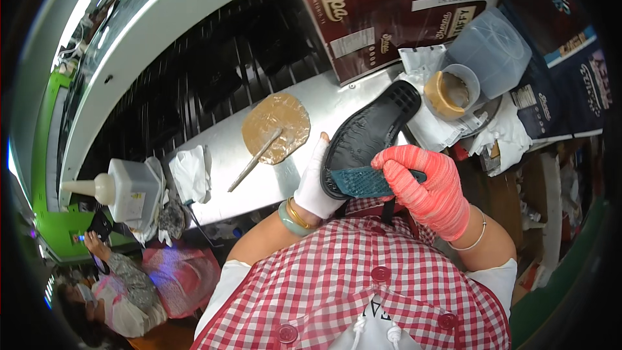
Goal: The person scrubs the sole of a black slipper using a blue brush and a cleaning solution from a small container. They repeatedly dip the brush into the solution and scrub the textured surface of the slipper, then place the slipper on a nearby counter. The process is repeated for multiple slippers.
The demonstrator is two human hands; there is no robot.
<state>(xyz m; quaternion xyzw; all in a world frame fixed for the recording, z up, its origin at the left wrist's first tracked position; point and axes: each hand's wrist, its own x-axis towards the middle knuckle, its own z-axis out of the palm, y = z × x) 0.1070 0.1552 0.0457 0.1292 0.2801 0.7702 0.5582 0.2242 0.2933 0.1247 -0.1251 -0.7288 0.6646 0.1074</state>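
A black shoe sole is tilted in front of my chest, its raised rim and ridged inner face turned up. My left hand, in a white fingerless glove, grips its near left edge; the fingers under the sole are hidden. My right hand, in a coral-red knit glove, is closed around what looks like a brush with a wide teal end and a dark handle. That teal end lies across the near end of the sole, touching or just above it.
On the metal ledge lies a brown disc with a stick across it. A white nozzle bottle stands left, a tub and clear container right. Behind runs a dark conveyor; a co-worker sits lower left.
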